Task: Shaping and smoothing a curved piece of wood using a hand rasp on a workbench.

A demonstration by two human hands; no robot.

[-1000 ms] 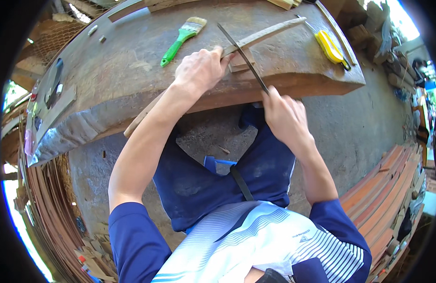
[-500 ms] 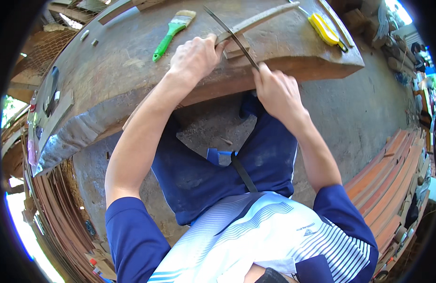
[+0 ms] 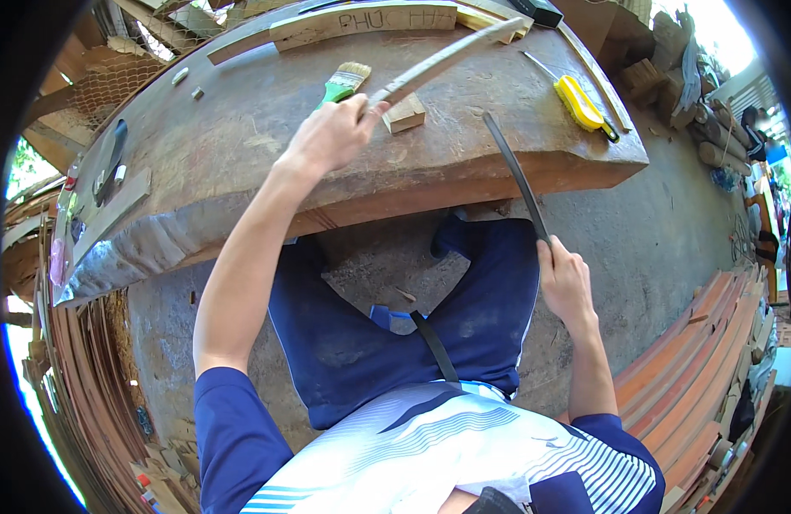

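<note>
My left hand (image 3: 328, 135) is closed round the near end of a long, slightly curved wooden stick (image 3: 451, 60), which slants up to the right above the workbench. Under the stick, beside that hand, lies a small wooden block (image 3: 405, 113). My right hand (image 3: 569, 278) grips one end of a long, narrow, dark file (image 3: 517, 167). The file points up and left past the bench's front edge, apart from the stick. Just beyond my left hand is a paintbrush (image 3: 350, 77) with pale bristles, its green handle partly hidden by the hand.
On the thick wooden workbench (image 3: 258, 120) lies a yellow-handled tool (image 3: 581, 103) with a thin metal shaft, to the right. A long marked board (image 3: 361, 20) runs along the back. Stacked planks (image 3: 678, 351) lie on the floor at right, others (image 3: 104, 377) at left.
My right hand has drawn the file off the stick, down and to the right. My left hand has shifted left with the stick, now covering part of the paintbrush's handle.
</note>
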